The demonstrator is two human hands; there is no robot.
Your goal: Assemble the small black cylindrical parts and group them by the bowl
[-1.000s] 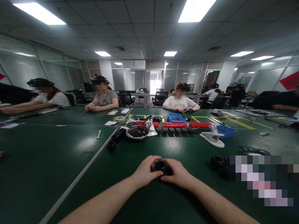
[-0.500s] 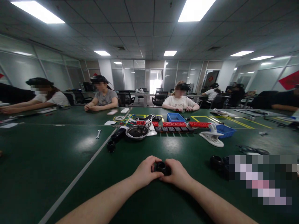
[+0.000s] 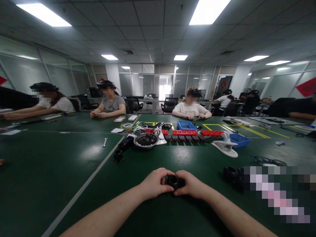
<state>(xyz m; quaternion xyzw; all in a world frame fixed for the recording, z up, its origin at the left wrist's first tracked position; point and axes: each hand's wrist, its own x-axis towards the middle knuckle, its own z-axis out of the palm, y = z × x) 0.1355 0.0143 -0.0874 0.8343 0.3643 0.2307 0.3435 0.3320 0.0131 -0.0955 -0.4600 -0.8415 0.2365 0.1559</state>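
1. Green bench (image 3: 49, 184) across the lower half of the view, with a pale seam (image 3: 74, 198) running up its left side.
2. Black part (image 3: 173, 180): round, with a hole facing up, at the near middle of the bench between the person's two hands. Whether it rests on the bench or is lifted slightly cannot be told.
3. Left hand (image 3: 158, 184): grasping its left side, fingers curled behind, thumb in front. Right hand (image 3: 190, 184): grasping the right side in the same way. Shadow hides some of the fingertips.
4. Possible trouble: the surface looks smooth and rounded, so uneven pressure from the thumbs could make it twist or slip. If both hands eased off together, it might roll. With the thumbs so close, one could also get pinched.
5. Nearby: more black parts (image 3: 230, 173) to the right, and one black knob (image 3: 118, 155) to the left, by the seam.
6. Farther off: a metal bowl (image 3: 145, 140), a wrench (image 3: 105, 142), red strips (image 3: 184, 132) and a white clip (image 3: 225, 147).
7. Across the bench: two seated people, one in grey (image 3: 113, 105), one in white (image 3: 191, 109).
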